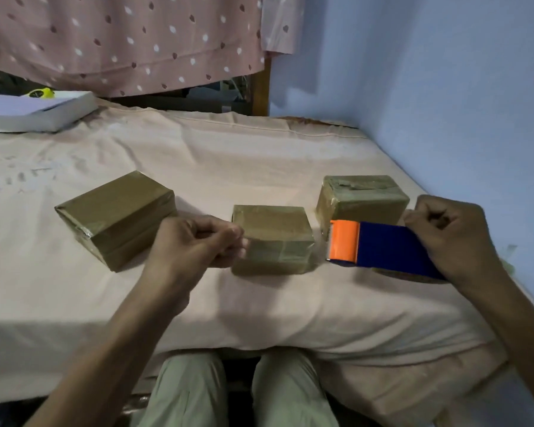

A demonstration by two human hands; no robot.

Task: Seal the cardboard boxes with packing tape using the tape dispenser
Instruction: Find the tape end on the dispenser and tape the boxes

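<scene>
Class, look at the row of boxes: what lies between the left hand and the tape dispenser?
In the head view, the middle box lies between the left hand and the tape dispenser.

the right hand [450,235] covers the tape dispenser's [383,245] rear and its grip (tape roll barely showing); left fingertips [233,238] blur.

A pale peach sheet [259,155] covers the bed; blue wall [429,72] right, pink dotted curtain [121,41] behind.

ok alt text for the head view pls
A person's right hand grips a blue and orange tape dispenser beside three taped cardboard boxes on a cloth-covered bed; the left hand is curled at the middle box.
</scene>
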